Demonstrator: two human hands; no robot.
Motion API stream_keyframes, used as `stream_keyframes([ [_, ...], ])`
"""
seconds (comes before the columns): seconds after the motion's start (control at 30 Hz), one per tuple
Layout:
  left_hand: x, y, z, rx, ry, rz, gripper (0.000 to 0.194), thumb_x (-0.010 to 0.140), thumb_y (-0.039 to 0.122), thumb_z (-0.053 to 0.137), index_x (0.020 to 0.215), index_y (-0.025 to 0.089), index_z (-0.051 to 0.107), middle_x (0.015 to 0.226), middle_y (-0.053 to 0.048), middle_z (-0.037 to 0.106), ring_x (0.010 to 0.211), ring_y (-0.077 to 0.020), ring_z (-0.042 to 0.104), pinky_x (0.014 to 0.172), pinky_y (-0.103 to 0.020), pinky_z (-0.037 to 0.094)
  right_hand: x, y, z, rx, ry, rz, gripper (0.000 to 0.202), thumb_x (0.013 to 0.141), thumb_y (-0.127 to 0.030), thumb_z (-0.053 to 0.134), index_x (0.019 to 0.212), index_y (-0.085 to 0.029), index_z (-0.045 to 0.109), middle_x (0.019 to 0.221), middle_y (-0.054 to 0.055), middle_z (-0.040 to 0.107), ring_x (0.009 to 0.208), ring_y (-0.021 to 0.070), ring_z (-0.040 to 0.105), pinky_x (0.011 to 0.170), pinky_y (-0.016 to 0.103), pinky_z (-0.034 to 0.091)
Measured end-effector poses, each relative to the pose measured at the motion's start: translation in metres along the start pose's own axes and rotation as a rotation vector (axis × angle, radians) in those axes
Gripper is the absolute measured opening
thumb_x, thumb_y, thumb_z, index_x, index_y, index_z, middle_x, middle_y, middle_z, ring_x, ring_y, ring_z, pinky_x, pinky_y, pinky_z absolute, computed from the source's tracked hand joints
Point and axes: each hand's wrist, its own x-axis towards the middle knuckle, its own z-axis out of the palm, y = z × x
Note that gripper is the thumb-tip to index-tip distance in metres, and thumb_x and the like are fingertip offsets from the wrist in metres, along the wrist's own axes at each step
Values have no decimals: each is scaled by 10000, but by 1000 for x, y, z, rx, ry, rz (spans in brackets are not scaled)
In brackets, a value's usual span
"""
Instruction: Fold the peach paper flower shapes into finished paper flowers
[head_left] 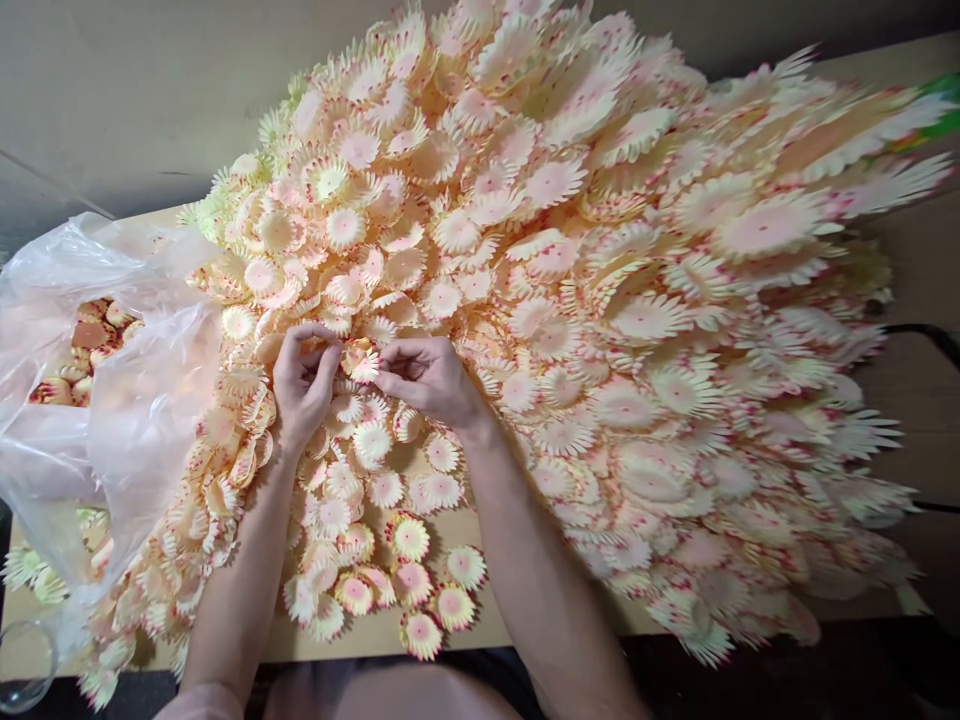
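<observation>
A small petal piece (361, 360), cream with red tips, is held between my two hands above the heap. My left hand (306, 378) pinches its left side with thumb and fingers. On the other side, my right hand (426, 376) grips its edge between thumb and fingertips. Around and under both hands spreads a large pile of cream and pink flower-shaped pieces (551, 183) with fringed edges. Several separate flower pieces (420, 634) with redder rims lie nearer my body, between my forearms.
A clear plastic bag (142, 400) lies at the left, with rolled reddish pieces (94, 330) showing in it. The tan table's (375, 648) front edge runs near my lap. A clear round rim (28, 665) shows at the lower left, and something green (943, 105) at the upper right.
</observation>
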Motion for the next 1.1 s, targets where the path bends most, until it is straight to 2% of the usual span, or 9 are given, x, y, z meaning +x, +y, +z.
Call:
stream_keyframes([
  [0.07, 0, -1, 0, 48, 13, 34, 21, 853, 191, 635, 838, 183, 623, 741, 24, 653, 488, -34, 515, 471, -144, 413, 0, 0, 0, 17, 17, 10, 132, 695, -255, 738, 658, -178, 636, 650, 6, 678, 631, 173, 697, 574, 257, 542],
  [0.13, 0, -1, 0, 113, -1, 50, 96, 843, 146, 598, 804, 173, 682, 731, 7, 693, 539, -58, 568, 526, -160, 456, 1, -1, 1, 41, 28, 14, 153, 682, -275, 752, 649, -180, 637, 646, 9, 683, 628, 179, 700, 585, 268, 555],
  [0.3, -3, 0, -1, 178, -77, 83, 261, 832, 106, 543, 863, 190, 788, 829, -27, 789, 718, -119, 716, 671, -191, 550, 1, -2, 5, -12, 51, -29, 207, 732, -362, 777, 692, -179, 689, 638, 24, 702, 575, 155, 657, 565, 267, 537],
  [0.43, -4, -1, -3, 173, -173, 100, 367, 769, 52, 520, 947, 211, 799, 944, -29, 803, 813, -145, 757, 722, -202, 586, 2, -2, 9, -134, 128, -58, 285, 678, -430, 839, 672, -176, 710, 625, 22, 694, 558, 145, 613, 521, 261, 490],
  [0.57, -4, 0, -3, 142, -206, 111, 318, 817, 89, 545, 971, 213, 795, 1007, -39, 797, 907, -169, 763, 814, -230, 600, 3, 2, 8, -139, 137, -53, 262, 721, -433, 807, 755, -180, 747, 704, 28, 729, 608, 153, 638, 585, 272, 519],
  [0.67, -4, 2, -1, 123, -179, 92, 260, 878, 139, 559, 980, 212, 787, 1013, -48, 795, 903, -162, 758, 821, -237, 596, 2, 3, 4, -95, 91, -58, 221, 779, -400, 756, 809, -181, 748, 725, 23, 719, 620, 146, 633, 605, 270, 523],
  [0.8, -3, 0, 0, 150, -78, 71, 218, 891, 145, 556, 940, 200, 761, 886, -37, 783, 770, -125, 725, 716, -218, 569, 1, -1, 1, -117, 30, -16, 202, 813, -371, 714, 748, -180, 710, 663, 1, 657, 580, 124, 571, 557, 248, 468],
  [0.97, -1, -3, -1, 153, 24, 60, 196, 784, 62, 560, 760, 185, 710, 712, 11, 715, 602, -86, 628, 566, -179, 474, 0, -2, 0, -133, 8, -4, 227, 801, -368, 707, 686, -178, 661, 618, -20, 565, 558, 111, 495, 522, 243, 394],
  [1.1, 0, -2, -1, 88, 44, 25, 254, 715, 29, 518, 706, 185, 719, 696, 15, 723, 637, -94, 645, 614, -185, 493, 0, -1, -1, -102, -27, -13, 222, 801, -377, 693, 699, -185, 650, 661, -12, 572, 594, 122, 496, 551, 252, 402],
])
